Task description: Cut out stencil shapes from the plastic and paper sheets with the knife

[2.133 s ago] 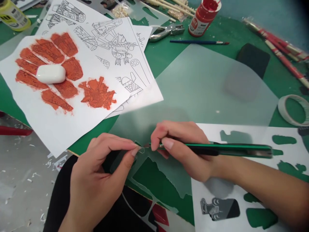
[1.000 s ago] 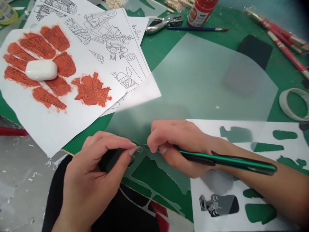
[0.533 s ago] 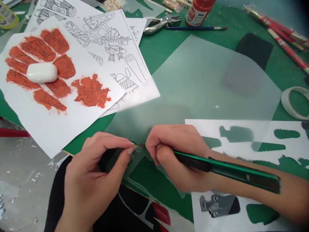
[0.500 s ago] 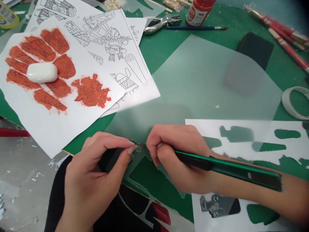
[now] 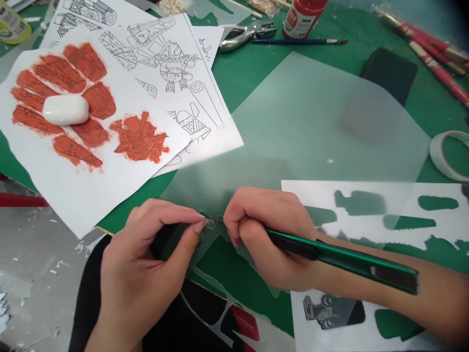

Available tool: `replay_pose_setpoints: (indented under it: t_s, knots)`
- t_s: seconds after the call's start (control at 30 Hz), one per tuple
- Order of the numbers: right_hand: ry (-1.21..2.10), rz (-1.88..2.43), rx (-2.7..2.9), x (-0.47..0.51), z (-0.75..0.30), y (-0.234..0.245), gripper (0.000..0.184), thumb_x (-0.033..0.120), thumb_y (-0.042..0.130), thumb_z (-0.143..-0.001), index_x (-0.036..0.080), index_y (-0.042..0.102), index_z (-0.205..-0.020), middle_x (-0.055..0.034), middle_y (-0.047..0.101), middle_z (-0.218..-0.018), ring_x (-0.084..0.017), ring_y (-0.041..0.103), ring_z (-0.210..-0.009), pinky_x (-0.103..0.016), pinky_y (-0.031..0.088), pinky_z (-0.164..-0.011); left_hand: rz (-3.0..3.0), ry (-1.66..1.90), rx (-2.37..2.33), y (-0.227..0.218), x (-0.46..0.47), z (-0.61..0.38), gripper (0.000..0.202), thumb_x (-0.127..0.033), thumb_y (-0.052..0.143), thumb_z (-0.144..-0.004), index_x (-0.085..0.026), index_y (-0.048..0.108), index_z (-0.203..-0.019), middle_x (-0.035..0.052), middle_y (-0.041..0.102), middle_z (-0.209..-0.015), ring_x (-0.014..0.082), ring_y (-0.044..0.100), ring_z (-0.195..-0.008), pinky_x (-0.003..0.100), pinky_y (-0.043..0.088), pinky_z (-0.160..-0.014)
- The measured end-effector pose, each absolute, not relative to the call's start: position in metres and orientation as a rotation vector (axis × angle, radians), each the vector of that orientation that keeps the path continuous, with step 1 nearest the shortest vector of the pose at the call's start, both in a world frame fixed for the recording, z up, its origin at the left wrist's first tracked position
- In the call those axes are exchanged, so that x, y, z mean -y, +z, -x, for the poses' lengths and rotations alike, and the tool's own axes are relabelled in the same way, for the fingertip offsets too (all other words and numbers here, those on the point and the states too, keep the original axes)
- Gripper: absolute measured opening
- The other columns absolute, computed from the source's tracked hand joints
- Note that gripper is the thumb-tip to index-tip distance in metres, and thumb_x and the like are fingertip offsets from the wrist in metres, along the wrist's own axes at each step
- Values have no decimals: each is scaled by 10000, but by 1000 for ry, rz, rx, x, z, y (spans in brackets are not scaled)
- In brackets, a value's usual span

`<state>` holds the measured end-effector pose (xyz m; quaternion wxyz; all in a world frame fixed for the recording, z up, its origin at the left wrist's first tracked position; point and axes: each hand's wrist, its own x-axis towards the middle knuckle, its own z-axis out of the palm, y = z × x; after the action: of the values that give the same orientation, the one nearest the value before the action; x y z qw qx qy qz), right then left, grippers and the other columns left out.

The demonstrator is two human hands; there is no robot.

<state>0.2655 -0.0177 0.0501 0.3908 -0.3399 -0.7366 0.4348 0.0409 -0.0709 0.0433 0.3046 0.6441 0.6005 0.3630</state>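
My right hand (image 5: 269, 234) is closed around a green and black utility knife (image 5: 340, 256), its handle slanting down to the right across my forearm. The short blade tip pokes out left of my fingers, close to my left fingertips. Between thumb and forefinger, my left hand (image 5: 146, 264) pinches the edge of a clear plastic sheet (image 5: 220, 281) that has openings cut in it. This cut sheet lies at the table's front edge and partly hangs over it. A larger frosted translucent sheet (image 5: 293, 127) spreads behind both hands.
White paper with cut-out shapes (image 5: 399, 198) lies right. At left are printed drawings (image 5: 216, 132), an orange-painted sheet (image 5: 69, 195) and a white case (image 5: 66, 109). Behind are a hole punch (image 5: 238, 39), paintbrush (image 5: 296, 42), red bottle (image 5: 302, 19), dark block (image 5: 390, 73) and tape roll (image 5: 436, 151).
The rear end of the utility knife has swung slightly down and left, and my right hand has tilted a little. My left hand keeps its pinch, almost unmoved.
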Motion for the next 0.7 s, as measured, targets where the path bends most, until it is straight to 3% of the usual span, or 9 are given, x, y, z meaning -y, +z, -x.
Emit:
replay_pose_setpoints:
  t_s: [0.23,0.7]
  knots:
    - [1051,723,1990,8,-271,48,262,68,438,-1043,251,476,-859,66,549,-694,-91,489,-638,-217,422,-611,-1694,969,-1595,43,71,-40,201,-201,763,-1085,-397,805,-1104,-93,788,-1065,125,724,-1021,297,587,-924]
    - [1112,925,1798,26,-260,53,288,52,463,-1018,231,579,-824,54,642,-713,-89,540,-644,-225,468,-627,-1636,974,-1579,46,71,-39,211,-188,774,-1072,-395,809,-1082,-91,784,-1053,126,717,-1016,279,593,-910]
